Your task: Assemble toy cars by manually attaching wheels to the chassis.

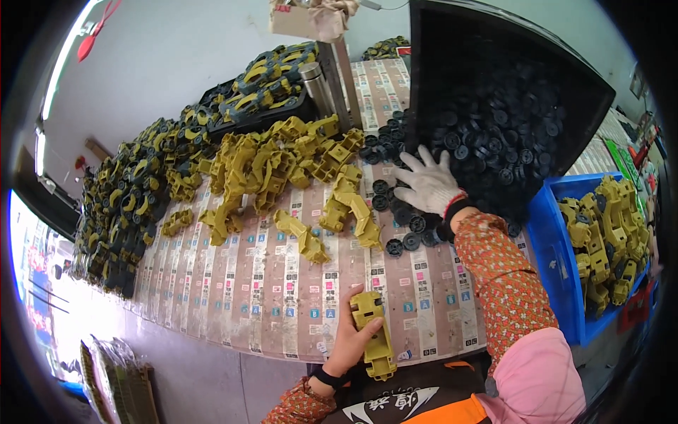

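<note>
A pale wall point(176, 60) stands behind the taped table point(247, 304), a tilted black bin point(473, 49) toward its right edge. At the near edge, the left hand point(350, 339) grips a yellow toy-car body point(380, 346), best held steady; the gloved right hand point(429, 185), fingers wide (its palm is hidden), should pick loose dark wheels point(394, 247) singly.

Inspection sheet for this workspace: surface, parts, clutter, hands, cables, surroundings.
Surface: table covered in printed strips.
Parts: yellow shells heaped on it; black wheels, some loose, many in a black tray.
Clutter: metal flask beside a post; yellow-and-grey pieces piled at left.
Hands: bare left hand holds one yellow shell; gloved right hand spread at the wheels, contact unclear.
Cables: thin cord, top edge.
Surroundings: blue bin of yellow shells, right; pale wall.
</note>
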The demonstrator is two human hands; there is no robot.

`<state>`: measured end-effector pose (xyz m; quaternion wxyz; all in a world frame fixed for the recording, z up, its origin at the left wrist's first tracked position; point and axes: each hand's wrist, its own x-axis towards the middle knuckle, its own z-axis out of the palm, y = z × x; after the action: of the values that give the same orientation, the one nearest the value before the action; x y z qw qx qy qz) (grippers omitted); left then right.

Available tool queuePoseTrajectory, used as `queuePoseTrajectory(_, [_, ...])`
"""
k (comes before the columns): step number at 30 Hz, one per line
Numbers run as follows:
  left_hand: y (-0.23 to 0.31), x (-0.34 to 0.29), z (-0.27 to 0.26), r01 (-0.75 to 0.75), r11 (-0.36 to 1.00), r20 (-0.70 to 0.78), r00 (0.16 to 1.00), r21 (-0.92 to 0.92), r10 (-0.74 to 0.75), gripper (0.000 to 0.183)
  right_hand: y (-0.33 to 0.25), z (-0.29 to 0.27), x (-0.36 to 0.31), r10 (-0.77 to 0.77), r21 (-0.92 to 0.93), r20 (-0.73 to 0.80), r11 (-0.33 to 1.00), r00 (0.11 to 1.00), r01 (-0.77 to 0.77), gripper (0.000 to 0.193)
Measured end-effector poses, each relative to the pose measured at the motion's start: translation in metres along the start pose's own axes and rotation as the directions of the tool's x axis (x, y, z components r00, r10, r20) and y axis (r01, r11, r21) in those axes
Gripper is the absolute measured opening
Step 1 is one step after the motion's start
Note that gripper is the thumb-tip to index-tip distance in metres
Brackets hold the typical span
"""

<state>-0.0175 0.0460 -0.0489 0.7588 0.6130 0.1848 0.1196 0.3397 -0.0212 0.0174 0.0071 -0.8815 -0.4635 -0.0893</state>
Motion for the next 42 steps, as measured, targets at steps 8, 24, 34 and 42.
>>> queuePoseTrajectory(8, [0.002,0.002,-0.005,0.007,1.0,0.019,1.0,-0.031,-0.006,0.079,-0.012,-0.014,-0.07,-0.179,0.2,0.093,0.967,0.979,0.158,0.062])
queuePoseTrajectory(24, [0.011,-0.007,-0.007,0.183,0.931,-0.007,0.981,-0.315,-0.195,0.075,-0.01,-0.062,-0.207,0.052,0.265,-0.256,0.964,0.965,0.018,0.019])
queuePoseTrajectory(34, [0.032,-0.033,0.005,0.272,0.877,0.031,0.959,-0.396,-0.283,0.057,-0.072,-0.043,-0.227,-0.049,-0.029,-0.106,0.999,0.993,0.046,0.023])
queuePoseTrajectory(42, [0.031,-0.047,0.012,0.303,0.844,0.025,0.945,-0.442,-0.326,0.053,-0.084,-0.051,-0.238,-0.014,0.3,-0.226,0.95,0.974,0.084,0.014])
